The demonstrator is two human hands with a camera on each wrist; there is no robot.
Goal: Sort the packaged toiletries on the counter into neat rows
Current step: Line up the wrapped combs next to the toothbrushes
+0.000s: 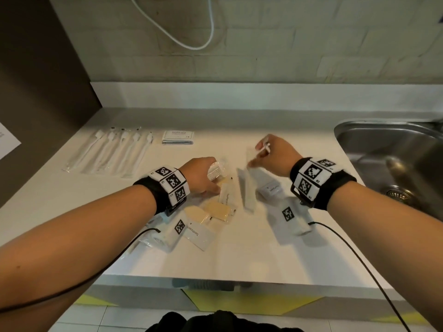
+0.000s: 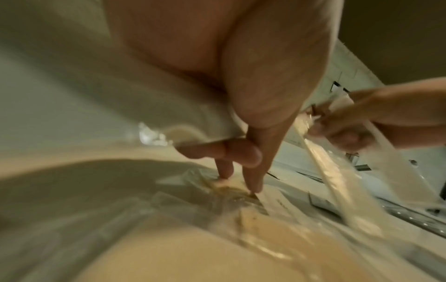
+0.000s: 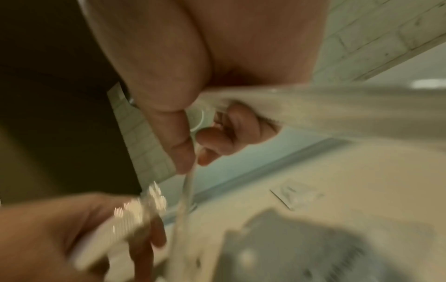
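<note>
On the white counter my left hand grips a clear-wrapped comb in its curled fingers. In the left wrist view two of its fingertips press on a crinkled packet in the loose pile. My right hand pinches the top of a long wrapped toothbrush, which hangs blurred above the pile. The right wrist view shows thumb and fingers closed on that wrapper and the comb at lower left. Toothpaste sachets and yellowish soap packets lie between my wrists.
Several wrapped toothbrushes lie side by side at the back left, with a stack of shampoo sachets to their right. A steel sink opens at the right. A dark panel bounds the left; the counter's front edge is near.
</note>
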